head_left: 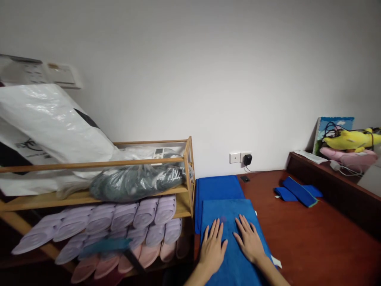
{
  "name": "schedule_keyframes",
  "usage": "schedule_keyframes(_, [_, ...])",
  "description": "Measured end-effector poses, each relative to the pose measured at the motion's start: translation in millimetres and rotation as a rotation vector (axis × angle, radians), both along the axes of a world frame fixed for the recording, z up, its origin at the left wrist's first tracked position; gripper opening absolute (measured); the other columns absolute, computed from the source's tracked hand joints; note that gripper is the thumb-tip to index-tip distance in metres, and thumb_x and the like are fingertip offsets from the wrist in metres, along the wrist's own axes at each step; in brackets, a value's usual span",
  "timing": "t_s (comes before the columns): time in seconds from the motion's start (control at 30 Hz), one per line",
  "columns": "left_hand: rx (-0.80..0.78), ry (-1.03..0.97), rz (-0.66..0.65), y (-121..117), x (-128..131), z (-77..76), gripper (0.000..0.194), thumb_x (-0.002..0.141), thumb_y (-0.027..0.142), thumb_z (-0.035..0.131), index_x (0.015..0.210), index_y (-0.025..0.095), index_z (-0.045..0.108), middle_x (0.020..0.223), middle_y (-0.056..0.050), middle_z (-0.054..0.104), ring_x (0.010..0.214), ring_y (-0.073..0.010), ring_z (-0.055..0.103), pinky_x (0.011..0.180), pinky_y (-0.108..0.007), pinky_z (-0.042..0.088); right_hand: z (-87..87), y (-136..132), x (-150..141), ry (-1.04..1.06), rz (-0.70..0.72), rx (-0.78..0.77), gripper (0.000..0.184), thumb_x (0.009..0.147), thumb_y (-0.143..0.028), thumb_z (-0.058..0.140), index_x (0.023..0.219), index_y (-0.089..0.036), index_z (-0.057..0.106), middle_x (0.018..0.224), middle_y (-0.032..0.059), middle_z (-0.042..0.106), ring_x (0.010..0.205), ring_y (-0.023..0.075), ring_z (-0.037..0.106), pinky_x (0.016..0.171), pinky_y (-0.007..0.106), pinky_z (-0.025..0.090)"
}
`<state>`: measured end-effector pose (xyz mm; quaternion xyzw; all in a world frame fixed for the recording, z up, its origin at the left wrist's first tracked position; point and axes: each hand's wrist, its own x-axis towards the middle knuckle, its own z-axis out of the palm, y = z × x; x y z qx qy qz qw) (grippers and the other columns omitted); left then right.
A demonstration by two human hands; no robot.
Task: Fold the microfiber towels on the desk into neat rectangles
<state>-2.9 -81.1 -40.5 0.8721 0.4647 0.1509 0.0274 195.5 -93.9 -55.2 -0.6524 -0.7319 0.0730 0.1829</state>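
Note:
My left hand [213, 245] lies flat on a folded blue cloth [230, 214], its fingers a little apart. On the same cloth, to the right, rests my right hand [249, 240], palm down with fingers stretched out. Neither hand grips anything. A white tag [276, 261] sticks out from the cloth's right edge. Partly under it and farther back is another folded blue cloth [219, 186]. Farther right on the reddish-brown table [309, 242], two narrow folded blue cloths [300, 191] lie crossed.
A wooden rack [188, 174] at left holds rows of lilac and pink slippers [139, 214], plastic-wrapped items [137, 182] and a remote control [158, 153]. A black plug [247, 159] sits in the wall socket. Yellow and pink plush items [349, 141] lie on the raised ledge at right.

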Motion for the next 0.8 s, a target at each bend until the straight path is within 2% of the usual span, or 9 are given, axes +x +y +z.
schedule_keyframes(0.1, [0.014, 0.003, -0.001, -15, -2, 6.2, 0.057, 0.093, 0.037, 0.029, 0.144, 0.026, 0.008, 0.151, -0.003, 0.019, 0.137, -0.024, 0.022, 0.11, -0.049, 0.027, 7.4, -15, -6, -0.005, -0.031, 0.03, 0.061, 0.088, -0.057, 0.026, 0.141, -0.028, 0.026, 0.15, 0.0047, 0.023, 0.138, 0.0237, 0.019, 0.111, 0.049, 0.023])
schedule_keyframes(0.23, [0.042, 0.021, -0.125, -44, -15, 8.0, 0.066, 0.091, 0.042, 0.036, 0.143, 0.029, -0.002, 0.149, -0.002, 0.02, 0.135, -0.0239, 0.028, 0.108, -0.044, 0.033, 4.1, -55, -5, 0.014, -0.004, -0.002, 0.058, 0.088, -0.057, 0.029, 0.141, -0.037, 0.018, 0.149, -0.0004, 0.023, 0.137, 0.0236, 0.022, 0.109, 0.05, 0.029])
schedule_keyframes(0.33, [0.04, 0.051, -0.185, -63, -31, 5.8, 0.069, 0.09, 0.045, 0.039, 0.142, 0.032, -0.004, 0.148, 0.0, 0.022, 0.134, -0.0238, 0.032, 0.107, -0.043, 0.035, -2.7, -87, 13, 0.014, 0.017, -0.007, 0.057, 0.087, -0.056, 0.033, 0.14, -0.042, 0.017, 0.149, -0.0039, 0.023, 0.136, 0.0237, 0.023, 0.109, 0.049, 0.03])
schedule_keyframes(0.43, [0.05, 0.06, -0.185, -70, -41, 6.5, 0.064, 0.091, 0.046, 0.034, 0.142, 0.034, -0.003, 0.148, 0.001, 0.022, 0.134, -0.0232, 0.031, 0.108, -0.043, 0.033, -2.9, -109, 37, 0.019, -0.005, -0.023, 0.056, 0.087, -0.055, 0.034, 0.139, -0.042, 0.018, 0.149, -0.0038, 0.024, 0.136, 0.0241, 0.025, 0.109, 0.05, 0.028])
schedule_keyframes(0.57, [0.086, 0.082, -0.191, -70, -43, 3.8, 0.062, 0.092, 0.047, 0.031, 0.142, 0.034, -0.003, 0.148, 0.001, 0.023, 0.134, -0.022, 0.031, 0.107, -0.041, 0.033, 1.8, -122, 56, 0.01, -0.028, -0.076, 0.055, 0.087, -0.057, 0.031, 0.138, -0.041, 0.02, 0.148, -0.003, 0.024, 0.136, 0.0247, 0.024, 0.109, 0.051, 0.027])
schedule_keyframes(0.8, [0.148, 0.105, -0.199, -73, -45, -6.3, 0.059, 0.094, 0.047, 0.028, 0.142, 0.032, -0.004, 0.148, 0.0, 0.023, 0.134, -0.0213, 0.032, 0.106, -0.04, 0.033, 0.0, -127, 56, -0.055, -0.046, -0.029, 0.054, 0.087, -0.058, 0.031, 0.138, -0.042, 0.02, 0.147, -0.0043, 0.026, 0.135, 0.0242, 0.027, 0.107, 0.05, 0.032])
